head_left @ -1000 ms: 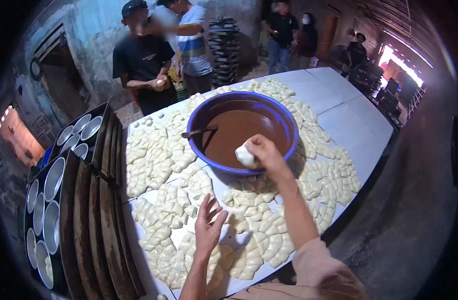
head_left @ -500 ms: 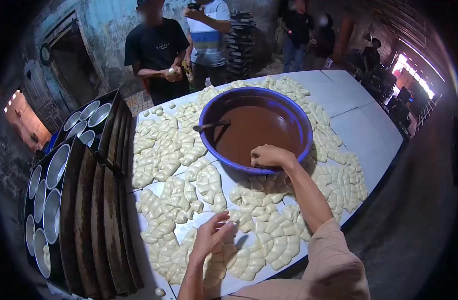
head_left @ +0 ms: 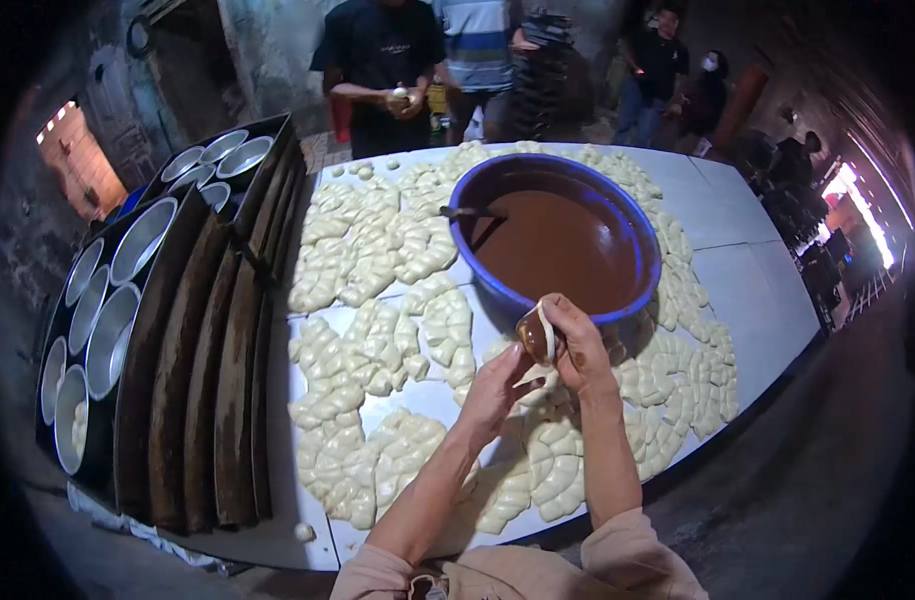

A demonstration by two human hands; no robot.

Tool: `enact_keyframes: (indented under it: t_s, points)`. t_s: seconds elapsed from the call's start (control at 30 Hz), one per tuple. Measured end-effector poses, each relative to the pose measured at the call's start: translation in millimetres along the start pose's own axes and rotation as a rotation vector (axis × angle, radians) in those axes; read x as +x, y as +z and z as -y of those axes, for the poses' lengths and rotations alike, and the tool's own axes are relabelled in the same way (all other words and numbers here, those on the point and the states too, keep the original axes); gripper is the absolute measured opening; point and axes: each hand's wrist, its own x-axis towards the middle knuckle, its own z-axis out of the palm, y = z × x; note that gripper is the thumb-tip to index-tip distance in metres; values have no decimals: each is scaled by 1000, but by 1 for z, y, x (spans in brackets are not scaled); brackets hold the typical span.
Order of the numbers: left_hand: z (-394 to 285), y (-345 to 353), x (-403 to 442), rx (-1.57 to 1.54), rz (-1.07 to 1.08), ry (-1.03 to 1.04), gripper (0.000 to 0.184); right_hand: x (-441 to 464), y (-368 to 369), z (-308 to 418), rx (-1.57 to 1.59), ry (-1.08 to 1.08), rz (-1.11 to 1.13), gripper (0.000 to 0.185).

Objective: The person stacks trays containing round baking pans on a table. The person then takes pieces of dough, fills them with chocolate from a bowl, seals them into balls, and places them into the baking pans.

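Observation:
In front of the basin's near rim, my right hand [head_left: 579, 348] grips a flattened piece of dough [head_left: 548, 334] with a lump of brown filling [head_left: 533, 335] on its face. My left hand [head_left: 490, 397] meets it from below left, fingertips closed against its lower edge. Just beyond is a blue basin [head_left: 617, 314] holding smooth brown paste [head_left: 557, 255]. A dark-handled tool [head_left: 464, 212] rests in the paste against the left rim. Pale, glossy dough pieces [head_left: 407, 455], pressed together in sheets, lie under and around both hands.
Stacked dark trays [head_left: 192, 400] with round metal tins [head_left: 110, 340] stand along the left. The white table [head_left: 767, 280] extends to the right. Across it, a person in a black shirt [head_left: 387, 50] handles a dough ball [head_left: 400, 93]. More people stand behind.
My right hand has come out of the basin toward me, with filling now on the dough. My left hand has moved up and right to meet it. The view has shifted.

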Motion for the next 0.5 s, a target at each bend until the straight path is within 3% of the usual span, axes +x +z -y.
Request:
enact_keyframes:
  t_s: [0.23, 0.33, 0.4, 0.47, 0.5]
  points:
    - [5, -40, -38, -27, -223, 109, 32, -31, 12, -48, 163, 40, 19, 15]
    - [-5, -61, -53, -43, -407, 183, 22, -39, 13, -64, -137, -2, 82, 28]
    - [-11, -69, -60, 8, -482, 224, 24, -49, 37, -70, -330, 29, 83, 51]
    - [-16, -69, -68, 100, -525, 290, 28, -50, 52, -96, -630, -387, 84, 54]
    - [-17, -67, -72, 143, -521, 321, 29, -52, 59, -100, -724, -400, 68, 52]
